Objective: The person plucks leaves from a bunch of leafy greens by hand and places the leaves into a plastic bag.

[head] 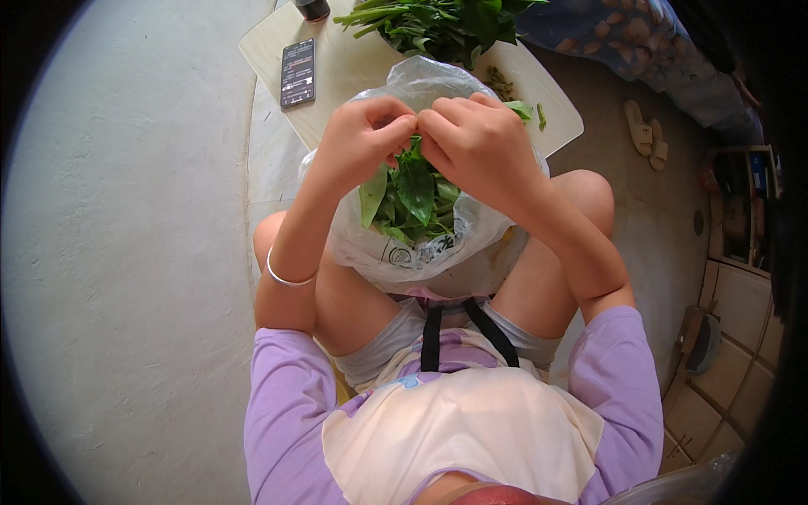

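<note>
My left hand (pixel 369 136) and my right hand (pixel 483 142) meet above a white plastic bag (pixel 353 246), thumbs and fingertips pinched close together. A green leafy sprig (pixel 415 186) hangs just below the fingertips, and its stem seems to be between them; the fingers hide the exact grip. Inside the bag lie loose green leaves (pixel 398 214). The bag stands open between my knees, against the near edge of a low pale table (pixel 347 69). Past my right hand a lighter leaf (pixel 521 110) shows; whether it is held or lying there I cannot tell.
A heap of leafy green vegetables (pixel 442 28) sits at the table's far side. Left of it are a phone (pixel 298 72) and a dark cup (pixel 312 9). Plant scraps (pixel 499 82) lie at the right. Slippers (pixel 647 136) rest on the floor beyond, near a floral cloth (pixel 631 31).
</note>
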